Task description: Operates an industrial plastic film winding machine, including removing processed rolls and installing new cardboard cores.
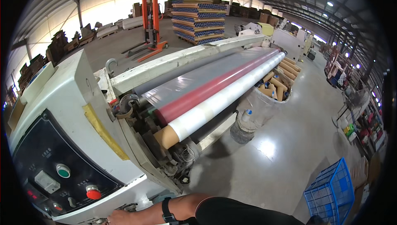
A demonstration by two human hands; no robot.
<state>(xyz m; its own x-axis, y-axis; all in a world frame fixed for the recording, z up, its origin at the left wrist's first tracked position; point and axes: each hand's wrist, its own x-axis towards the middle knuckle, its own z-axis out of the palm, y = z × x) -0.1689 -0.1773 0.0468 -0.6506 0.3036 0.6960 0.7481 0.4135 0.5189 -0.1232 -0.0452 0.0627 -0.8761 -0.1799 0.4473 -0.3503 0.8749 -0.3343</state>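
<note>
My right hand [120, 217] reaches across to the left along the picture's lower edge, low against the front of the white machine [82, 80]. Its fingers are mostly cut off by the edge, so what they touch is hidden. A black band circles the forearm, and the sleeve is black. Nearest the hand is the dark control panel [62, 163], with a green button [63, 171] and a red knob [94, 192]. Beyond it, a roll of whitish film [206, 111] on a brown cardboard core lies beside a red roller [215, 86]. My left hand is out of view.
Clear film [194, 80] spans the machine behind the red roller. A plastic-lined bin of cardboard cores [275, 86] stands right of the rolls. A blue crate [331, 192] sits at lower right. An orange stacker [153, 26] and a pile of tubes [198, 20] stand behind.
</note>
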